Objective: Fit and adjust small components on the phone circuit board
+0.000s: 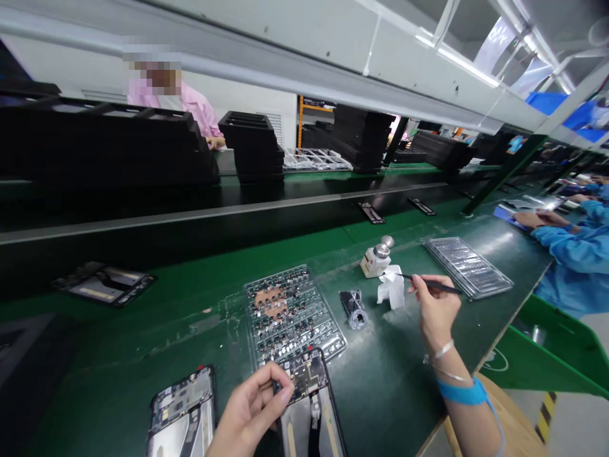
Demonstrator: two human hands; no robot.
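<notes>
My left hand (257, 406) is closed, its thumb and forefinger pinched together at the upper left edge of an opened phone (309, 406). Whatever sits between those fingertips is hidden. The phone's circuit board and dark flex cable show. Black tweezers (435, 285) are held in my right hand (438, 311), their tip at a crumpled white tissue (392, 289). Beside the tissue stands a small white bottle (375, 261) with a metal top. Just beyond the phone lies a clear tray (328, 330) of small parts. Another opened phone (183, 409) is left of my left hand.
A small plastic-wrapped item (354, 309) lies right of the parts tray. Stacked clear trays (469, 266) sit farther right. Phone frames (107, 284) rest along the dark conveyor (204, 222). Black tray stacks (252, 149) stand behind it. A co-worker's blue sleeve (571, 231) is at right.
</notes>
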